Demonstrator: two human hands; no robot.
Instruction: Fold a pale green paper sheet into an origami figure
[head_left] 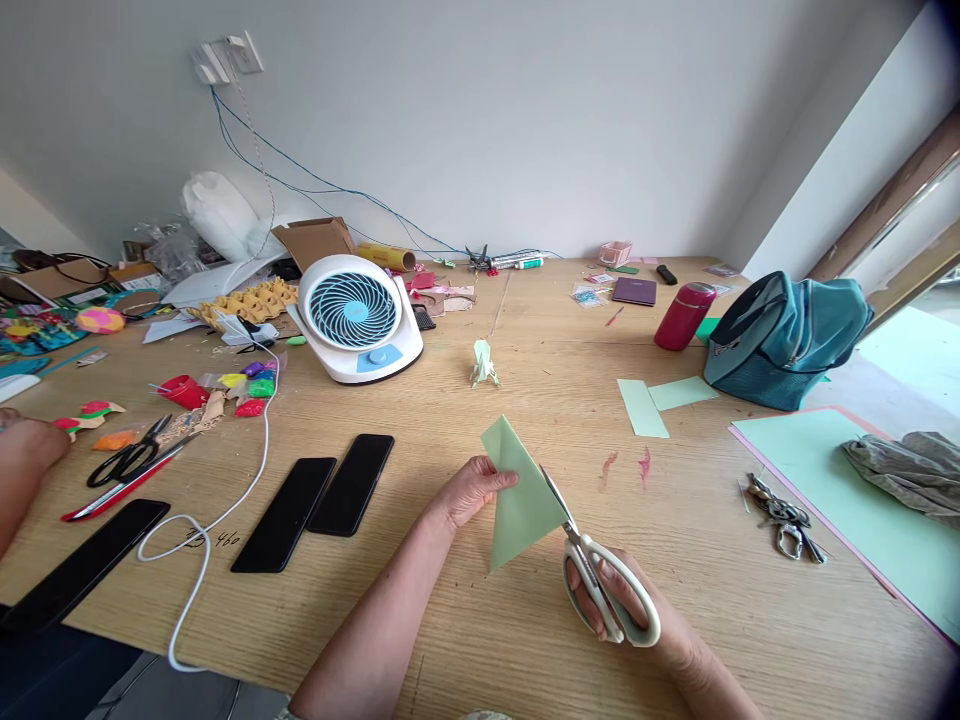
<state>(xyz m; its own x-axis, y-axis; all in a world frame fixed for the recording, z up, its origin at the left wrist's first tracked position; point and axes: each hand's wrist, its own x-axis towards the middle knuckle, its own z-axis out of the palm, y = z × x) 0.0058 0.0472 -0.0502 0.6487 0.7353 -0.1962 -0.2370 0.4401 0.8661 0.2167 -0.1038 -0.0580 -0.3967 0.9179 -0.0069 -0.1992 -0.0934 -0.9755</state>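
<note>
In the head view, the person's left hand (474, 490) pinched the left edge of a folded pale green paper triangle (520, 497), thumb on top and the other fingers hidden behind the sheet. The right hand (628, 600) was curled through the loops of white-handled scissors (596, 560), whose blades stood slightly parted against the paper's right edge; the lower blade was hidden behind the sheet. The paper was held just above the light wooden table (480, 620), near its front middle. At the far left another person's forearm (26, 455) was cut off by the frame edge, its hand out of sight. A teal fabric backpack (784, 340) sat zipped at the right, its contents unseen, and a red cylindrical flask (682, 316) stood capped beside it. An open brown cardboard box (315, 240) lay at the back, its inside impossible to make out. A yellow egg tray (251, 298) beside the white desk fan (356, 318) held nothing that could be seen. Two black phones (319, 497) lay face down left of the paper.
</note>
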